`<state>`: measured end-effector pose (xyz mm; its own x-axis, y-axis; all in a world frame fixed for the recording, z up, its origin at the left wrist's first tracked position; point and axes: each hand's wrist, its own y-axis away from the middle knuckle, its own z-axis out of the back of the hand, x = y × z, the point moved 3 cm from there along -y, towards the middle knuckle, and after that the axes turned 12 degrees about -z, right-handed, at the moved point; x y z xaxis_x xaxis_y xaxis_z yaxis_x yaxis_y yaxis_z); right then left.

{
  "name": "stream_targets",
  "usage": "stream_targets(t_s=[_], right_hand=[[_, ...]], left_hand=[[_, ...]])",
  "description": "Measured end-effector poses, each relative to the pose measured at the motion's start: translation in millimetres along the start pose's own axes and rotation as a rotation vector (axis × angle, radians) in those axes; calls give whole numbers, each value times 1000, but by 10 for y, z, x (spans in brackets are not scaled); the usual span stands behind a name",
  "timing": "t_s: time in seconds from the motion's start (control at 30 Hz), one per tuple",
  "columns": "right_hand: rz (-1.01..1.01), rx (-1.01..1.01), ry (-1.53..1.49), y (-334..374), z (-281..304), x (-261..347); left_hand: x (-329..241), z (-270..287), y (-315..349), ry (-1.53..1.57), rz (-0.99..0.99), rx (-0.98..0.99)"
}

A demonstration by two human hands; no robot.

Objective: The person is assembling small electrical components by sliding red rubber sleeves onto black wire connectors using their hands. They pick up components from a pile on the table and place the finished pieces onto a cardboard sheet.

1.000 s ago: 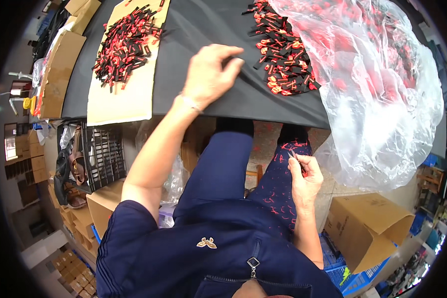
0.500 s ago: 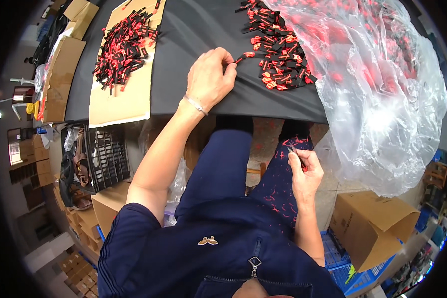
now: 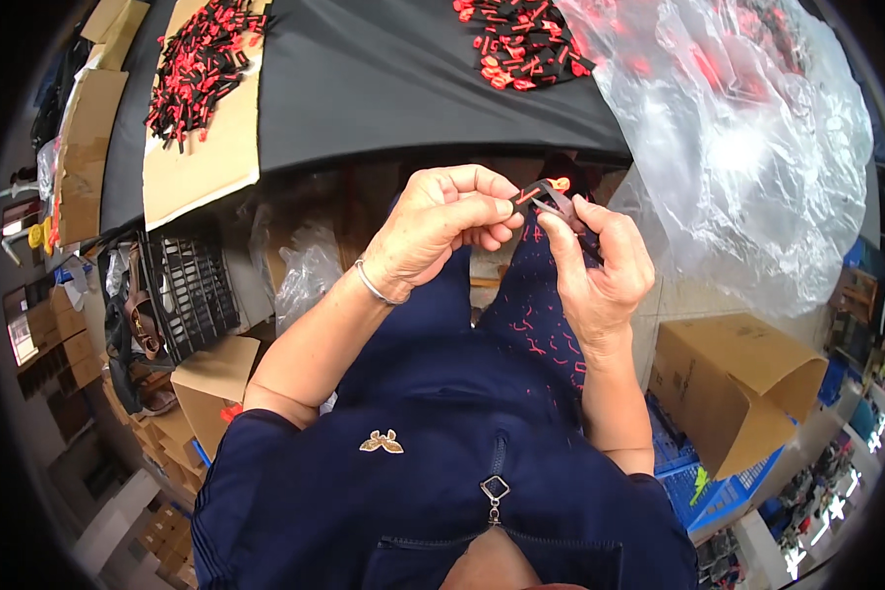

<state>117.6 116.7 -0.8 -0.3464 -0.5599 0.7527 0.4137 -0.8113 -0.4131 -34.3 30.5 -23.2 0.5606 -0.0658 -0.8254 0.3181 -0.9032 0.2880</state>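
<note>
Over my lap, just off the table edge, my left hand [image 3: 438,224] pinches a small black strap piece [image 3: 529,200] with red marks and an orange-red end. My right hand [image 3: 602,270] is closed on a small pair of thread snips [image 3: 563,207], whose blades meet the piece close to that end. Whether the blades are parted I cannot tell. Beyond my hands, similar black and red pieces form a pile [image 3: 526,44] on the right of the table. Another pile [image 3: 199,74] lies on a cardboard sheet [image 3: 202,187] at the left. Short red thread bits [image 3: 536,334] cling to my right trouser leg.
A clear plastic bag [image 3: 747,197] with red items inside hangs over the right side of the black-covered table [image 3: 364,88]. Below stand a cardboard box [image 3: 723,379] on a blue crate [image 3: 693,501] at right, and a black crate [image 3: 192,290] at left.
My left hand has come back from beside the right-hand pile with the strap piece. My right hand has risen from over my leg, bringing the snips to it. The view has shifted toward my body.
</note>
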Motion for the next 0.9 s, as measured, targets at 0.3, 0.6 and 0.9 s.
stream_targets(t_s=[0.3,0.6,0.9], right_hand=[[52,-27,147,101,153,-41],[-2,35,64,166,105,-199],[-688,404,-1416,214,33,-401]], left_hand=[[75,-182,43,-85,-1,25],[189,-162,-9,-118,43,24],[364,-79,-92,-291,50,-28]])
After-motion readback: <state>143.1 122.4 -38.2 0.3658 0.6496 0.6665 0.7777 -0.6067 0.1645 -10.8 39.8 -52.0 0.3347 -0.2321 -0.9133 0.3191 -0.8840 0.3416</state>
